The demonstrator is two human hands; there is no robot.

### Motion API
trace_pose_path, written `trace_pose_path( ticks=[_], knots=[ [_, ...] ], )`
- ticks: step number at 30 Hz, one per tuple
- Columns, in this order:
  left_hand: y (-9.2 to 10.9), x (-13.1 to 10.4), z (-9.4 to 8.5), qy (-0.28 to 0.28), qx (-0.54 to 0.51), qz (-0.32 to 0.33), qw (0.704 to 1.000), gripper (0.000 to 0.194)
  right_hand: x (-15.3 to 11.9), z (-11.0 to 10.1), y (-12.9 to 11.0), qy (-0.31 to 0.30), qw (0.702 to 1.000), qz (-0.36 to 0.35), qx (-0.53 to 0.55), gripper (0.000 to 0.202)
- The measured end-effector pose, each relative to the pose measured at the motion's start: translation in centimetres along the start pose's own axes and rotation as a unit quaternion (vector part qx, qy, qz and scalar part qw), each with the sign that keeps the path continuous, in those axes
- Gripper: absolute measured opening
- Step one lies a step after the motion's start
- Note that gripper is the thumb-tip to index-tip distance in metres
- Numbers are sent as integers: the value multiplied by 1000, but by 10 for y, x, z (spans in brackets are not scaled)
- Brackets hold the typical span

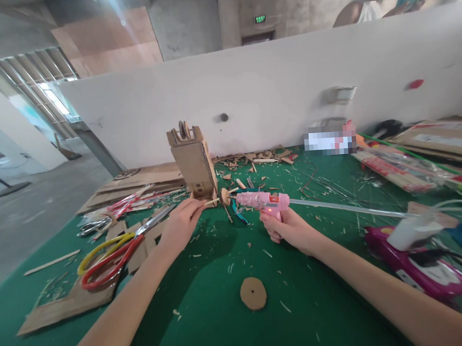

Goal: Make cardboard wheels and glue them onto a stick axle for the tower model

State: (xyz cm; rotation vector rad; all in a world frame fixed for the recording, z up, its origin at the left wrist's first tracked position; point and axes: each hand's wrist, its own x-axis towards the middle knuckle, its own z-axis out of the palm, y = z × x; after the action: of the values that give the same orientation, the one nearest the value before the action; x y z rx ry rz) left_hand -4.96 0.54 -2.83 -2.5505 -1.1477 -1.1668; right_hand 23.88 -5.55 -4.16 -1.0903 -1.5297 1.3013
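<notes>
My left hand (185,221) is closed on a thin wooden stick (212,202) that runs through a small round wheel (225,196). Pink and held level, the glue gun (256,199) has its handle in my right hand (283,227), and its nozzle is at the wheel's right side. A clear glue stick (346,208) extends from the gun's back. Just behind my left hand, a cardboard tower (193,167) stands upright with small discs at its top. On the green table nearer to me lies a flat cardboard disc (253,293) with a small centre hole.
Large scissors with red and yellow handles (110,258) lie on cardboard scraps at the left. A magenta box (424,265) with plugs and cables sits at the right. Cardboard bits (269,157) litter the back, before a white partition (258,98). Beyond it, a person is partly visible.
</notes>
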Motion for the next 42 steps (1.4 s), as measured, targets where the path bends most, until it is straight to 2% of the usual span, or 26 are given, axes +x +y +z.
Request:
trace_pose_path(
  ticks=[21,33,42],
  knots=[
    [2,0,-1,-19,6,-7,1000,17,-1,1,-1,0,1000,-6,2,29],
    [2,0,-2,-14,6,-15,1000,16,0,-2,1,-20,1000,-6,13,32],
    [4,0,-4,-16,16,-14,1000,16,-1,3,-7,-11,999,13,49,35]
  ],
)
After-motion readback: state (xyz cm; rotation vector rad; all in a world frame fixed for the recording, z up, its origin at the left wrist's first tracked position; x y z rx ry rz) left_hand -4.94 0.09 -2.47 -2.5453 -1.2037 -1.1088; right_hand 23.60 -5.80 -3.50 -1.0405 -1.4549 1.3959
